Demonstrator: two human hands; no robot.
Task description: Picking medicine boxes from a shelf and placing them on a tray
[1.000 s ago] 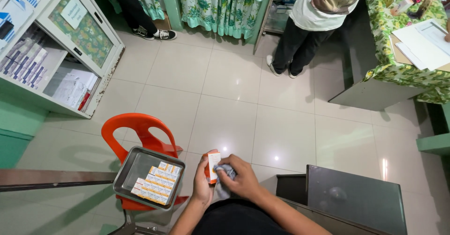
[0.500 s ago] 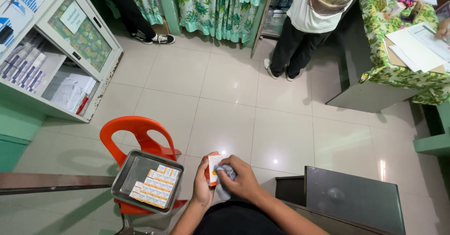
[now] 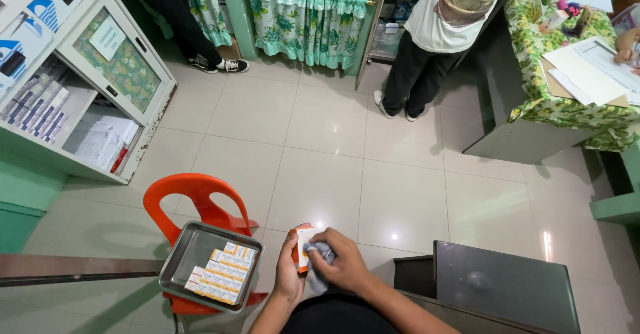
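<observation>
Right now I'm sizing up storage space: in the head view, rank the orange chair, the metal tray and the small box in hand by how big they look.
1. orange chair, partly hidden by the tray
2. metal tray
3. small orange and white box, held in the left hand

The box is nearer the camera, yet looks smallest.

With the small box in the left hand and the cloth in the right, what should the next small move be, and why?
Probably keep rubbing the cloth over the box: the right hand presses it against the box face while the left hand holds the box upright. The tray of like boxes sits beside it.
</observation>
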